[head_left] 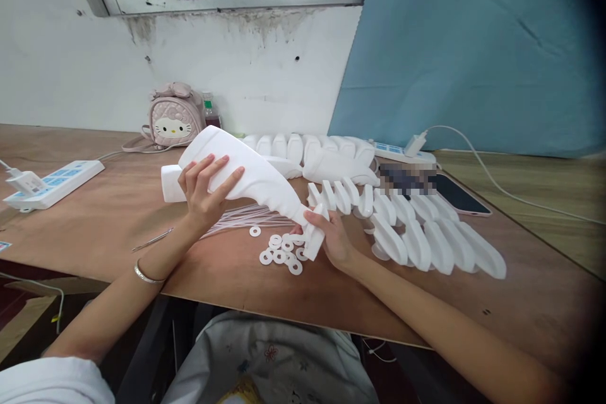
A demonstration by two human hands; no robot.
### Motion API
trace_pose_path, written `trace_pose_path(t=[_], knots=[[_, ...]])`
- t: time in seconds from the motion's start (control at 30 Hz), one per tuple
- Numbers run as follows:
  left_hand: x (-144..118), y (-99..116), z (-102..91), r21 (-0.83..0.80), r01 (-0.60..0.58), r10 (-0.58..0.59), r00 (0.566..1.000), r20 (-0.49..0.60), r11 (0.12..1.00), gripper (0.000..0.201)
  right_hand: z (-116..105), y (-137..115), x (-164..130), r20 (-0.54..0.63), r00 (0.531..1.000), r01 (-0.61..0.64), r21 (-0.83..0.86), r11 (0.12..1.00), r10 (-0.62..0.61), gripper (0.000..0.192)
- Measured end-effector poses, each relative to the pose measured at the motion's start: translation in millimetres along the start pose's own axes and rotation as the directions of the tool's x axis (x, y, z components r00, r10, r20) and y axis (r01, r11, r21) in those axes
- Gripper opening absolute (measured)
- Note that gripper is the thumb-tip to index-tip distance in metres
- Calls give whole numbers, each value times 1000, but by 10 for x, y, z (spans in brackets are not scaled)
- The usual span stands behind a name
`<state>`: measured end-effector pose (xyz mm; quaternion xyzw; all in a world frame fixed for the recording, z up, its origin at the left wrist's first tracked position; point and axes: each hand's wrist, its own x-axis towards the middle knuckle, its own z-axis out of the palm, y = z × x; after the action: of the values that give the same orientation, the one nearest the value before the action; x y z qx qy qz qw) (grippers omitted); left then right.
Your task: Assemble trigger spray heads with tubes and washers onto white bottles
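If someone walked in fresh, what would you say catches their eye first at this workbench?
Most striking is the large white moulded plastic bottle-shaped piece, held tilted over the brown wooden table by the left hand at its body and the right hand at its narrow end. Right of it lies a fanned row of similar white plastic pieces; small white flat rings sit below the hands.

A pink backpack (171,116) is set against the wall at the back of the wooden table (118,214), with a small bottle (209,111) just beside it. A white power strip (53,184) is laid at the left. A phone (458,196) is seen at the right, near a charger (415,143).
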<state>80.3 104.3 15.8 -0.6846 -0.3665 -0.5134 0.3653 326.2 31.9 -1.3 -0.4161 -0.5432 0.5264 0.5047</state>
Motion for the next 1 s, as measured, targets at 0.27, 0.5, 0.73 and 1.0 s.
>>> trace_pose_path(t=[0.27, 0.5, 0.73, 1.0], knots=[[-12, -7, 16, -83, -90, 80, 989, -122, 992, 17, 60, -29, -8, 115, 977, -205, 260, 944, 181, 34], [19, -126, -1, 36, -10, 11, 999, -45, 999, 28, 104, -22, -51, -5, 976, 217, -1, 976, -217, 57], [75, -210, -3, 23, 6, -3, 994, -108, 1000, 35, -90, 35, 5, 312, 551, 679, -707, 198, -774, 63], [74, -109, -19, 86, -65, 78, 986, -149, 994, 24, -80, 49, -39, 187, 787, 540, -669, 510, -588, 50]])
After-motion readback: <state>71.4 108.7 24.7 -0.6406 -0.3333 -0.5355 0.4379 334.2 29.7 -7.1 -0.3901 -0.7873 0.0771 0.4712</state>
